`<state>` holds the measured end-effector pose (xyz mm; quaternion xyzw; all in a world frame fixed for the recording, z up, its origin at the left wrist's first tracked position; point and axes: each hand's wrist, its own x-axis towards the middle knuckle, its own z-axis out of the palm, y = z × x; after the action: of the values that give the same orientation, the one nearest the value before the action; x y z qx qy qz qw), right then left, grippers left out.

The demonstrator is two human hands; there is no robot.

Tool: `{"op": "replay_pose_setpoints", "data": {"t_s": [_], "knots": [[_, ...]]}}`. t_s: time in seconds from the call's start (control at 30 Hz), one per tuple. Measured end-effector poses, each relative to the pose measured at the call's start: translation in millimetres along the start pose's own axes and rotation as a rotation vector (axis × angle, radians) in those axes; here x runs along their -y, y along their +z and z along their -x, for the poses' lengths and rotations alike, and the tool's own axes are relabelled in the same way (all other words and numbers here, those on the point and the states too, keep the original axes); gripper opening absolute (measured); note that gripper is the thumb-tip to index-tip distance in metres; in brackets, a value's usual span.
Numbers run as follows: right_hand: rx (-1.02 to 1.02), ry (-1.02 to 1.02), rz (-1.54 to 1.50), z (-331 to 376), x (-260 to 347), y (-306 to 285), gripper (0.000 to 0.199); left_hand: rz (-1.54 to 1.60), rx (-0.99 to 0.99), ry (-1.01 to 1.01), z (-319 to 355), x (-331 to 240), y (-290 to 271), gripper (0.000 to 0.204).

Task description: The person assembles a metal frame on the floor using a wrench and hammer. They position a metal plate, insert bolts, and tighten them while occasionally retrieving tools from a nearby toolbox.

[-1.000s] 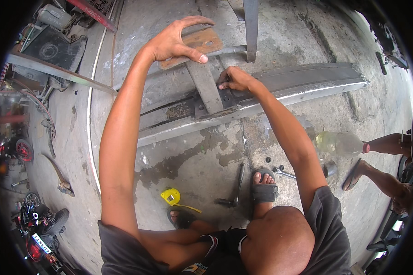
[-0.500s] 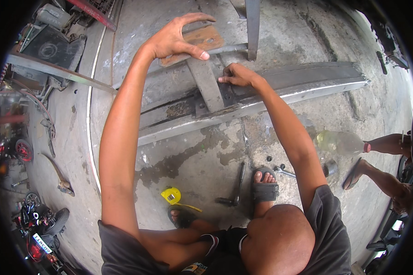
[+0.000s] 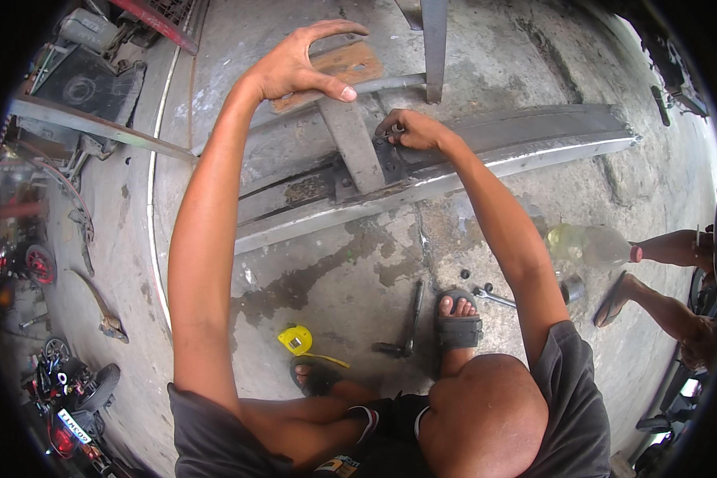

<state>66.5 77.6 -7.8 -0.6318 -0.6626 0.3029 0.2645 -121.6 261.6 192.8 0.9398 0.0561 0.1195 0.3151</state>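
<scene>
My left hand [image 3: 299, 70] is open, thumb and fingers spread around a flat brown plate [image 3: 349, 64] at the top of a short grey steel post [image 3: 352, 147]. Its thumb lies along the plate's near edge, by the post's upper end. The post rises from a dark bolted base plate [image 3: 345, 185] set on a long steel beam [image 3: 526, 159]. Right of the post, my right hand [image 3: 413, 130] has its fingers curled together low over the base plate, near dark bolt heads. Whatever its fingertips hold, if anything, is too small to make out.
Near my sandalled feet lie a yellow tape measure [image 3: 296, 340], a dark ratchet handle [image 3: 413, 323], a wrench [image 3: 494, 298] and small dark nuts [image 3: 464, 274]. A plastic bottle [image 3: 593, 245] stands right, beside another person's legs [image 3: 669, 299]. A steel leg [image 3: 435, 52] stands beyond the beam.
The fingers of my right hand have shifted and curled more beside the post. My left hand keeps its spread shape by the plate. The whole view has moved slightly.
</scene>
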Motion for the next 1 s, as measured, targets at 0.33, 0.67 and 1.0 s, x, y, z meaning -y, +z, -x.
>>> {"op": "replay_pose_setpoints", "data": {"t_s": [0.33,0.67,1.0], "knots": [[0.017,0.058,-0.048,0.3,7.8,0.1,0.026,-0.024,-0.001,0.022,-3.0,1.5,1.1,0.109],[0.017,-0.006,-0.010,-15.2,6.9,-2.1,0.031,-0.028,0.000,0.016,-2.5,-2.2,0.0,0.108],[0.137,0.117,0.077,-3.5,42.9,-19.9,0.048,-0.018,0.029,0.008,0.6,-7.7,-6.4,0.107]]}}
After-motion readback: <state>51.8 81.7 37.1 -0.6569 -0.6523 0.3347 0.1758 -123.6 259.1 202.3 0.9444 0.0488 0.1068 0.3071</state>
